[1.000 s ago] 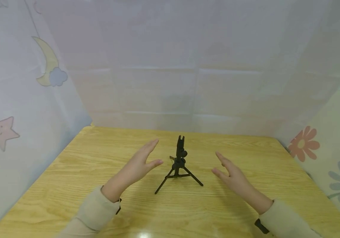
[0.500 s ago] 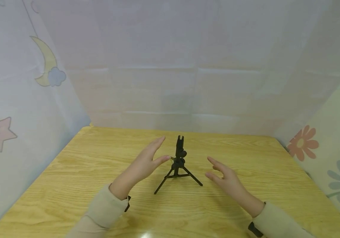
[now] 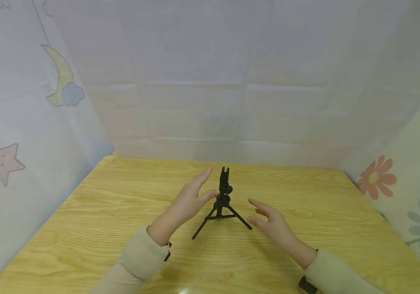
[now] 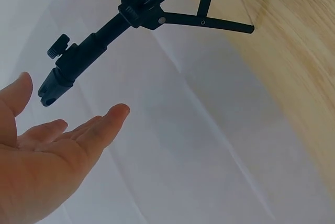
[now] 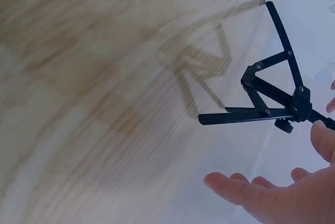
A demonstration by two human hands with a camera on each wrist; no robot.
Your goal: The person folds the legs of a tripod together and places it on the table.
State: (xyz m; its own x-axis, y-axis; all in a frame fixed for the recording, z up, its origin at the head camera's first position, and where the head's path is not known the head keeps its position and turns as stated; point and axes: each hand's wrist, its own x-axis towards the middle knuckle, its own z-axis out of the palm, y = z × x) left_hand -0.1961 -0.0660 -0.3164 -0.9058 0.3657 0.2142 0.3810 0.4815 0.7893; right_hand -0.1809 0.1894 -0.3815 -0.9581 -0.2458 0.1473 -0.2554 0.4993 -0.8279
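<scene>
A small black tripod stand (image 3: 222, 201) is upright on the wooden table, its legs spread and a forked tip on top. Side knobs show on its post, one of them a ridged knob (image 4: 58, 46) in the left wrist view. Close by on the left is my left hand (image 3: 186, 203), fingers extended and thumb apart; whether the thumb touches the post cannot be told from the head view, but the left wrist view shows a gap. To the right of the tripod, my right hand (image 3: 274, 225) hovers with relaxed fingers, holding nothing. Its thumb lies near one tripod leg (image 5: 246, 116).
The wooden table (image 3: 121, 179) reaches back to a pale hanging cloth (image 3: 195, 110). Side cloths carry a printed moon (image 3: 61, 69), a star (image 3: 4, 161) and flowers (image 3: 375, 177). A dark band (image 3: 307, 285) sits at my right cuff.
Both hands have come inward toward the tripod, the left moving right and the right moving left and slightly nearer the front. The tripod stays in place.
</scene>
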